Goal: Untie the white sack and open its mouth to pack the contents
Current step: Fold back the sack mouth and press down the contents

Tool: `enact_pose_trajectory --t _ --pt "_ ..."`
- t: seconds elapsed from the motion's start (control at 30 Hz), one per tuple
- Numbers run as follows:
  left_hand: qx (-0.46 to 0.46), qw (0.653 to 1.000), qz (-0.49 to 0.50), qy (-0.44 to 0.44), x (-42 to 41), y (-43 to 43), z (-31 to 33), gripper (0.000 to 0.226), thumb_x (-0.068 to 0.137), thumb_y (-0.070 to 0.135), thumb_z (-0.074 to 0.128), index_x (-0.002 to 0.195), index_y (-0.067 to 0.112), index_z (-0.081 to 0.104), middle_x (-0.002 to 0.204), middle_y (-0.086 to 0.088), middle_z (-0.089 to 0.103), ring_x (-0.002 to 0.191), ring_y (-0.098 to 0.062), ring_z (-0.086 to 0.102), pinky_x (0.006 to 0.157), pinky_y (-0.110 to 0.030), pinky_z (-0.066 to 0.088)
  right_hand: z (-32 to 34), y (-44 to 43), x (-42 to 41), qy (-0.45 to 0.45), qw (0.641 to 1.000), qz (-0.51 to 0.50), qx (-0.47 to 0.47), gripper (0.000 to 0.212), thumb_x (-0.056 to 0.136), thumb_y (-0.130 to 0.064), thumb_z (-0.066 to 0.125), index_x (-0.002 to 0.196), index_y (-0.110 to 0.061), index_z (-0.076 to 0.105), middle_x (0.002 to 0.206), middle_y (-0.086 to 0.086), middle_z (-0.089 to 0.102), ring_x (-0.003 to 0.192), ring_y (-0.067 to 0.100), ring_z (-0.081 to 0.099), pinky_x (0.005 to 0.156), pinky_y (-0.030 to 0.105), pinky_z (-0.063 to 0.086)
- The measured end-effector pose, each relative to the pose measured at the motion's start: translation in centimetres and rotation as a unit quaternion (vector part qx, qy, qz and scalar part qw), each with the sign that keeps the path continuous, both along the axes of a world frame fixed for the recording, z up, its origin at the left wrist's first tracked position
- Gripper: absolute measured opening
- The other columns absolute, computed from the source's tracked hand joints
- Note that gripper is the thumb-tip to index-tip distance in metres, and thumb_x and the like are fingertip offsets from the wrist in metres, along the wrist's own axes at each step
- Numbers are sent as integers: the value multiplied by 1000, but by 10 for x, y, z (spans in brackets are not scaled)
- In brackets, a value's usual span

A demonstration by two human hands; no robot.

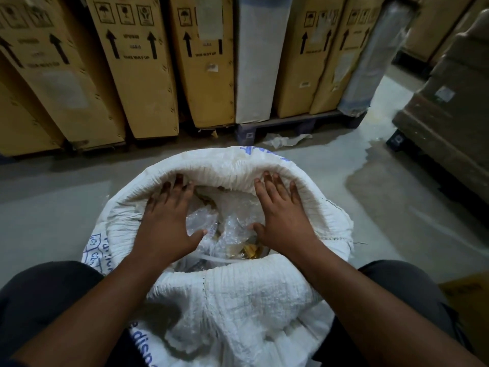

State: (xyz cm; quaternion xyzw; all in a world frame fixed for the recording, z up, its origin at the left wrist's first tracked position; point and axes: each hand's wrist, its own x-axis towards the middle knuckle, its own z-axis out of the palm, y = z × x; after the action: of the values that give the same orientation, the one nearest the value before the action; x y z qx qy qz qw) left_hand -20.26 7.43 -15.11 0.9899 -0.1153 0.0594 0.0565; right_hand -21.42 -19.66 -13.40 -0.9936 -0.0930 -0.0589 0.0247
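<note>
Head view, examined left to right. Recorded left hand [166,221] flat and spread, fingers straight, fingertips pressed against inner face of far rim at left of mouth, thumb turned inward above contents; gripped nothing.

Found white sack [232,292] standing on grey floor [53,207] between knees, directly below and ahead of both hands, body upright, mouth turned up toward camera and stretched wider side to side than front to back. Noted near rim folded down beneath forearms, far rim touching both sets of fingertips. Saw no tie or knot at mouth; judged untying done and opening well advanced. Observed clear bubble wrap [230,215] and yellowish items at centre of mouth, between thumbs and lower than palms; could not identify those items.

Recorded right hand [283,218] likewise flat, fingers straight and slightly spread, pressed on inner far rim at right of mouth; held nothing. Judged neither hand nearer to contents; placed both level, at matching reach, well apart across mouth.

Judged coming move to turn on that spread: pushing outward along side-to-side axis to widen mouth, or pressing down on contents just beneath palms. Flagged risk of loose woven rim folding back inward once released.

Logged wet-looking patch [370,176] on floor right of sack, apart from it.
</note>
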Motion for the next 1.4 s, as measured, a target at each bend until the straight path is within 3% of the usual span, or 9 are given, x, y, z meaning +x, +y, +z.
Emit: enact_pose_trajectory --t 0.23,0.37,0.5,0.6,0.7,0.87,0.97,1.17,1.4 --pt "-27 996 38 -80 13 3 26 110 75 67 56 165 22 11 170 -13 21 155 -36 19 126 -57 17 8 -7 14 -71 998 -2 2 110 85 -54 67 165 -21 -1 174 4 -10 158 23 -16 127 55 -2" --pt "-54 986 59 -149 37 9 44 112 76 64 52 166 20 1 171 -15 14 156 -36 17 127 -54 12 27 -10 37 -166 986 -3 23 111 80 -50 68 165 -19 4 174 6 0 160 24 -9 128 52 -3" --pt "-33 981 85 -170 60 19 49 107 79 60 52 165 13 8 167 -20 21 150 -43 25 123 -58 16 32 -13 62 -206 977 -8 46 107 79 -43 69 165 -15 12 173 9 10 160 24 0 126 37 -14" --pt "-17 983 99 -152 73 28 40 103 77 59 56 160 9 21 157 -23 36 137 -46 39 113 -63 28 15 -27 76 -143 986 -23 85 102 84 -41 68 165 -14 11 173 6 7 160 22 -1 124 29 -17" --pt "13 995 81 -64 78 33 17 103 71 57 63 157 9 31 153 -21 44 135 -43 44 110 -62 35 -12 -39 85 -5 996 -41 84 103 89 -51 64 165 -15 4 174 2 -4 159 21 -10 125 33 -14" --pt "44 995 44 82 79 32 -16 109 77 62 73 163 17 24 170 -9 23 154 -31 26 125 -53 20 -40 -35 84 154 983 -42 86 101 93 -63 57 165 -19 2 174 1 -8 159 21 -11 124 39 -9" --pt "27 996 32 79 80 26 -18 105 82 60 70 164 20 18 173 -6 14 157 -27 21 126 -50 19 -32 -34 83 154 982 -29 109 97 93 -64 57 165 -21 9 174 0 0 160 19 -4 126 40 -2" --pt "-17 997 -35 72 62 12 6 104 80 60 76 162 21 25 171 -8 19 149 -32 37 117 -48 38 11 -18 54 131 981 81 121 88 87 -60 69 160 -29 30 172 -3 19 154 19 25 118 36 29" --pt "100 955 -146 237 6 3 29 118 76 86 57 165 35 -1 172 0 -20 160 -22 1 128 -37 10 39 -13 -5 307 936 162 51 68 85 -49 71 149 -36 51 151 -13 55 138 11 51 117 31 36"
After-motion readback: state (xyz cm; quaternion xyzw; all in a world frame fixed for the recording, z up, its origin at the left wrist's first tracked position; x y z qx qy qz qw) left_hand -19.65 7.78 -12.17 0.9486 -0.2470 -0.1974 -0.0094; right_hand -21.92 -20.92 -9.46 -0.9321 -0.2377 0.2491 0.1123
